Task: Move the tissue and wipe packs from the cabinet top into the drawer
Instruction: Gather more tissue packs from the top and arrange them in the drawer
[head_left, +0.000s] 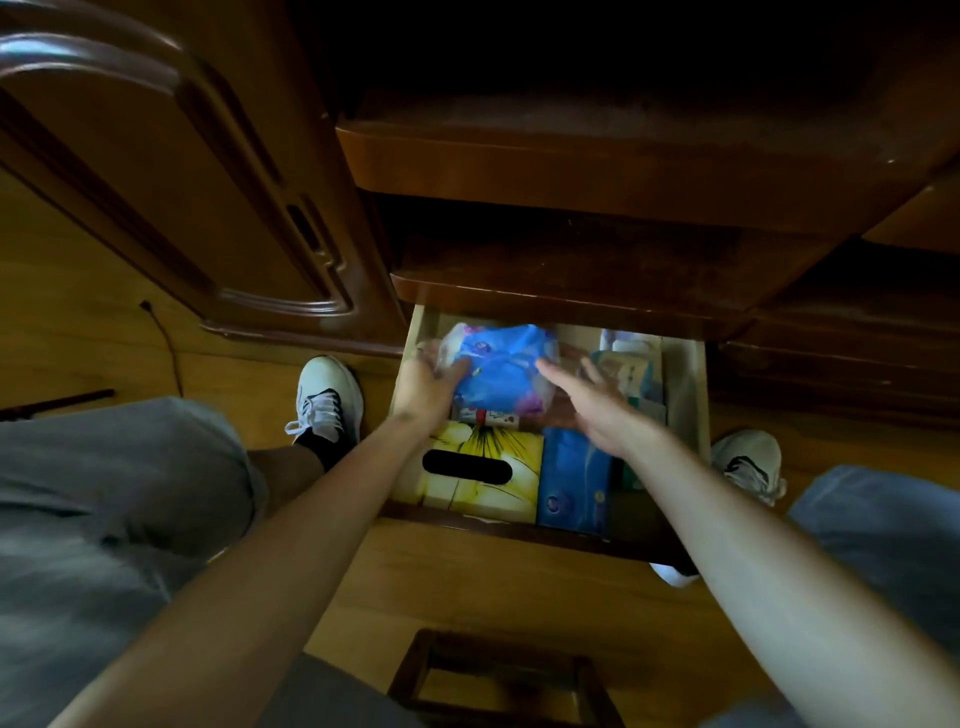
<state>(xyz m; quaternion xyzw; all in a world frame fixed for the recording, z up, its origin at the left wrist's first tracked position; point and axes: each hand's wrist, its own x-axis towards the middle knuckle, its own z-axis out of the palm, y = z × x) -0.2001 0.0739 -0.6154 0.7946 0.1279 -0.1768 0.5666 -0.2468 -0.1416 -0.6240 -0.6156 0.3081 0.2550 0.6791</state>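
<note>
Blue plastic tissue pack (501, 366) sits far-left in the open drawer (693, 384) — left hand (428, 387) clamped on its edge, right hand (589, 397) fingers spread, seemingly steadying it above the yellow tissue box (480, 470).

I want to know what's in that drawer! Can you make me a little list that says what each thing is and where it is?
drawer: pulled open, packed with items
blue pack: toward the back of the drawer, between both hands
left hand: gripping the blue pack's left side
right hand: fingers spread, at the pack's right side; contact unclear
yellow tissue box: front left, dark oval slot on top
blue flat pack: front, right of the yellow box
other packs: back right, too blurred to name
</note>
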